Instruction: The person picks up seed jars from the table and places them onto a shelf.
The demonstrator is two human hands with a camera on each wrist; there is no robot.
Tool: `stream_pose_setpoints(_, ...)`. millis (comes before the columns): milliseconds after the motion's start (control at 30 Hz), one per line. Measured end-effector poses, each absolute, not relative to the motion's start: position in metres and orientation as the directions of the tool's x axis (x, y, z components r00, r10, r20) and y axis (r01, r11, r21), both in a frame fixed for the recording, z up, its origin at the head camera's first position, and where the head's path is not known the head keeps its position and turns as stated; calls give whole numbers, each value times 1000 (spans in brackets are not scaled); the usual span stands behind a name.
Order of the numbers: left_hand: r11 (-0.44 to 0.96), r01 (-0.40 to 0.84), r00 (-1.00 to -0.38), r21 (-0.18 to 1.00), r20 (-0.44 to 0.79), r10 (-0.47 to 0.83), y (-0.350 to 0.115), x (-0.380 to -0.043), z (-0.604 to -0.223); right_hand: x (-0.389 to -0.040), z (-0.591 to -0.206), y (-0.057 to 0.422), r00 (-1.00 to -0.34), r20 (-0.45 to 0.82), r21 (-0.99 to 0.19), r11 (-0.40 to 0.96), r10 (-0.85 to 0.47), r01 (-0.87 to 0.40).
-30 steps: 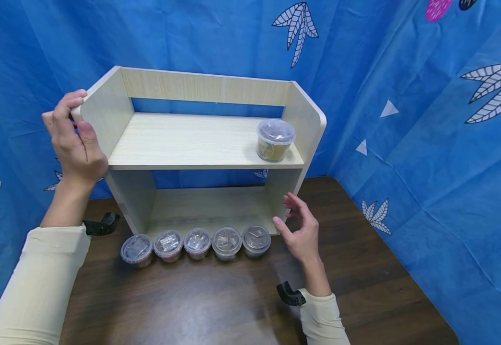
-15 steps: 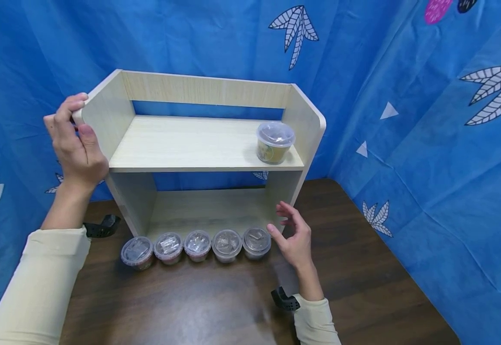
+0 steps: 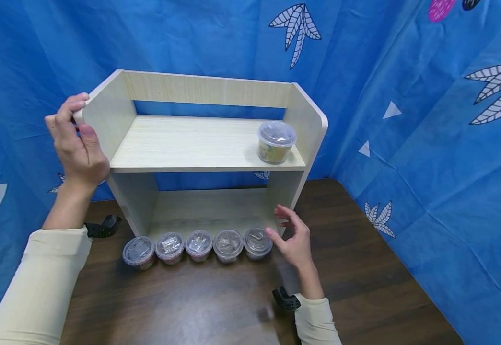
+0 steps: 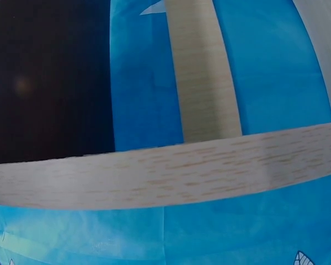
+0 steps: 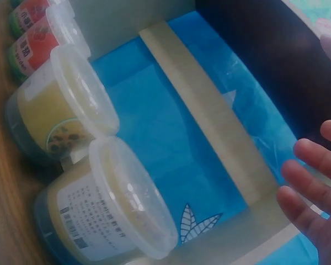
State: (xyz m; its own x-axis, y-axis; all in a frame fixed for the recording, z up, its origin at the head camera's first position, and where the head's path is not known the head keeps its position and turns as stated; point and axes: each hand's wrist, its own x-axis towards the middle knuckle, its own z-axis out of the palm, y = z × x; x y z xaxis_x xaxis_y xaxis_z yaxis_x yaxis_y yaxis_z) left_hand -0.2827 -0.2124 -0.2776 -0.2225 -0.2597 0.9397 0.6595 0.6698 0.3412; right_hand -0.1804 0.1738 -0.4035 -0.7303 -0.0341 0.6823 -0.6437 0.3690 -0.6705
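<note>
My left hand (image 3: 77, 143) grips the upper front corner of the left side panel of a pale two-tier wooden shelf (image 3: 198, 139), fingers over its edge. The left wrist view shows the panel edge (image 4: 154, 179) but not the hand. My right hand (image 3: 294, 242) hovers just right of the rightmost lidded plastic cup (image 3: 257, 243), thumb and fingers spread apart around nothing. In the right wrist view its fingers (image 5: 311, 160) stand apart from the nearest cup (image 5: 94, 215), which carries a printed label. On the upper tier, at the right, sits another lidded cup (image 3: 275, 143) with yellow sides.
Several clear-lidded cups (image 3: 198, 243) form a row on the dark wooden table (image 3: 181, 302) along the shelf's front. The right wrist view shows red and yellow labels on some. A blue patterned curtain (image 3: 414, 158) hangs behind and to the right.
My right hand has moved a little left and toward me, closer to the rightmost cup of the row, then nearly stopped. The left hand keeps its grip on the shelf.
</note>
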Motion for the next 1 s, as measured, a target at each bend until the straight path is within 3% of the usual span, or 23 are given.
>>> stream_pose_setpoints(267, 677, 657, -207, 332, 943, -261, -210, -280, -275, -182, -408, 178, -772, 630, -697, 377, -83, -610)
stream_pose_setpoints(1000, 681, 657, -198, 324, 946, -258, -208, -278, -276, -191, -435, 189, -802, 574, -696, 417, -166, -585)
